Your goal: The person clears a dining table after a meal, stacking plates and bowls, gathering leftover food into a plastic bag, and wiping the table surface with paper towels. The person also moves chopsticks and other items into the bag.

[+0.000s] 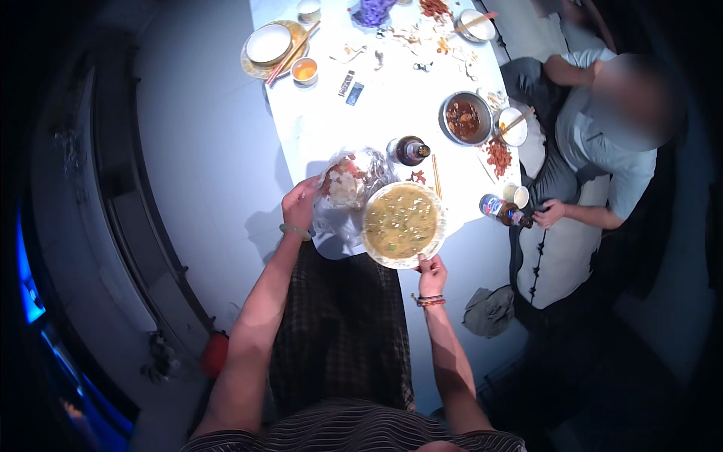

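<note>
My right hand (432,274) grips the near rim of a wide bowl of yellowish soup (402,221), thumb on top. Green bits float in the soup, and the bowl is over the table's near edge. To the left, my left hand (300,202) has hold of the left side of a clear plastic bag (373,166). Inside the bag are reddish shells and crumpled white tissue (345,191). The bag lies against the bowl's upper left side. My left fingertips are partly hidden by the bag.
Beyond the bag stands a brown bottle (411,151), with chopsticks (436,176) nearby. A metal pot (467,118) holds dark red food. At right, another person (599,130) sits beside a second bottle (502,209). Stacked dishes (269,44) and a cup of amber drink (305,70) stand far left.
</note>
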A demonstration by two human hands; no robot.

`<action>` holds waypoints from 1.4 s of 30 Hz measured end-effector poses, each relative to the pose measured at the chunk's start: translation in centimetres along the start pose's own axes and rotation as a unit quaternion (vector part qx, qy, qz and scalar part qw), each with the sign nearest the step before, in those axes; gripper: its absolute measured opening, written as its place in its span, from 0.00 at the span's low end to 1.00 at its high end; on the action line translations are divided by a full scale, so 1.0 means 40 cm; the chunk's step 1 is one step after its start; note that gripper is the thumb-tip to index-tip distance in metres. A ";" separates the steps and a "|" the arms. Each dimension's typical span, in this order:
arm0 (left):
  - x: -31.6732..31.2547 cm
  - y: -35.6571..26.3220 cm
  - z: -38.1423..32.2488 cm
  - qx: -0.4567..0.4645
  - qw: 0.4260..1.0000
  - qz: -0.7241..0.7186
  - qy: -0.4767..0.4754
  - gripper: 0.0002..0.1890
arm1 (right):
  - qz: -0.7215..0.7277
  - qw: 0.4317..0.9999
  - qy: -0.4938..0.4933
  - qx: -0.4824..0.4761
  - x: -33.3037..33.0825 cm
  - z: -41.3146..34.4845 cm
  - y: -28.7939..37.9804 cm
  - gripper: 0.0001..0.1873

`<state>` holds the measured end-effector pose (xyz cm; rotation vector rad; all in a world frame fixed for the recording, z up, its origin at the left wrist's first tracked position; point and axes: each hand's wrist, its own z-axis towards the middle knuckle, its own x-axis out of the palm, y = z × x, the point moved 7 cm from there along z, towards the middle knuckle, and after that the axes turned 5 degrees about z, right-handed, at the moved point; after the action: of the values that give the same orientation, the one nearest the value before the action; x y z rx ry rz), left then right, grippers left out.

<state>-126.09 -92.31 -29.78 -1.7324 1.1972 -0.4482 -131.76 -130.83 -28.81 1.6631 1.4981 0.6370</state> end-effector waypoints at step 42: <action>0.001 -0.040 -0.029 0.020 0.988 -0.154 0.000 0.12 | -0.474 0.845 0.011 -0.248 0.395 -0.098 0.381 0.26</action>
<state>-126.10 -92.79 -27.86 -1.8894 0.9142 -0.6521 -123.32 -114.36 -16.36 0.4015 1.7367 0.4114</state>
